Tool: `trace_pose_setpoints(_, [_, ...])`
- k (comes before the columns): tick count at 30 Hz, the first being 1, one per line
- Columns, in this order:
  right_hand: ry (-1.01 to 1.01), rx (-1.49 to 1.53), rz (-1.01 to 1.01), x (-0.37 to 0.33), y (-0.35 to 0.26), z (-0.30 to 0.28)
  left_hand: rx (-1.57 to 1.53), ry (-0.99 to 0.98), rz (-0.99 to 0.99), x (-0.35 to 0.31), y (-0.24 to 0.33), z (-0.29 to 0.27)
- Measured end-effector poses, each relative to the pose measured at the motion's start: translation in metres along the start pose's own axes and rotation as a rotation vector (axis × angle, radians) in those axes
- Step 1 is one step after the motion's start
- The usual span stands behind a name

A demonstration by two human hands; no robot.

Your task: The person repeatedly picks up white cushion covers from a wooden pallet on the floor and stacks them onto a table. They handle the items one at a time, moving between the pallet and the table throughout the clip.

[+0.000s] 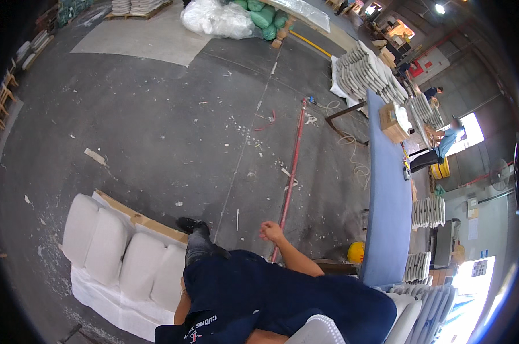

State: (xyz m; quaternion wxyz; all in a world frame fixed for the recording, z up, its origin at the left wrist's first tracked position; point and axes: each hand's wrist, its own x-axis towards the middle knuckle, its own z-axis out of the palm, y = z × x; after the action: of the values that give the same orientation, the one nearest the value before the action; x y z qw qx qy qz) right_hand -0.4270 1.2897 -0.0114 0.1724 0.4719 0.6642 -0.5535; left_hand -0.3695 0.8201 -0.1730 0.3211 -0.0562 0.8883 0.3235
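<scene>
My right hand (270, 231) hangs in front of my body above the grey floor, its fingers curled in, and nothing shows in it. Below it on the floor runs a long red bar (294, 166). Of my left arm only the forearm (182, 307) and wrist show beside my dark blue shirt; the hand's fingers are hidden. That arm is nearest to a row of pale upholstered pads (102, 235), which rest on white sheeting (102, 295) at the lower left. A brown board edge (145, 222) lies along their far side, close to my dark shoe (190, 224).
A long blue-covered table (385, 195) stands to the right, bearing an open cardboard box (393, 122). Past it a person in a teal shirt (447, 140) works. Pad stacks (365, 74), a yellow round object (356, 252), a loose hose (360, 169) and plastic-wrapped bundles (216, 18) surround the floor.
</scene>
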Motion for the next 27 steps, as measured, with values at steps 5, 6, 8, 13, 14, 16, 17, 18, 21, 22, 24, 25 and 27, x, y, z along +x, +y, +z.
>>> trace_pose_setpoints(5, [-0.254,-0.417,-0.13,0.056,-0.112,0.107,-1.01,0.214,-0.294,0.082,0.048,-0.108])
trace_pose_setpoints(6, [-0.268,-0.376,-0.2,0.068,-0.134,0.133,-1.115,0.223,-0.324,0.084,0.072,-0.143])
trace_pose_setpoints(8, [-0.413,-0.242,-0.207,0.074,-0.198,0.179,-1.196,0.364,-0.227,0.114,0.075,-0.174])
trace_pose_setpoints(13, [-0.58,-0.482,-0.3,0.129,-0.297,0.275,-1.328,0.54,-0.254,0.134,0.114,-0.249])
trace_pose_setpoints(14, [-0.592,-0.556,-0.309,0.137,-0.322,0.302,-1.307,0.587,-0.364,0.126,0.125,-0.266])
trace_pose_setpoints(16, [-0.602,-0.672,-0.306,0.141,-0.363,0.355,-1.484,0.674,-0.482,0.14,0.104,-0.251])
trace_pose_setpoints(17, [-0.616,-0.72,-0.29,0.149,-0.381,0.383,-1.602,0.652,-0.593,0.139,0.098,-0.252])
trace_pose_setpoints(18, [-0.625,-0.755,-0.277,0.154,-0.397,0.413,-1.711,0.624,-0.692,0.137,0.087,-0.26])
trace_pose_setpoints(21, [-0.708,-1.068,-0.252,0.157,-0.424,0.508,-1.873,0.888,-0.903,0.14,0.052,-0.248])
trace_pose_setpoints(22, [-0.726,-1.2,-0.217,0.16,-0.431,0.525,-1.959,0.981,-0.91,0.139,0.048,-0.24])
trace_pose_setpoints(24, [-0.796,-1.441,-0.18,0.165,-0.448,0.615,-2.113,1.067,-1.041,0.163,0.033,-0.219])
trace_pose_setpoints(25, [-0.852,-1.465,-0.214,0.161,-0.451,0.661,-2.168,1.055,-1.094,0.174,0.031,-0.227])
trace_pose_setpoints(27, [-0.982,-1.505,-0.278,0.136,-0.461,0.75,-2.278,1.04,-1.19,0.2,0.038,-0.253])
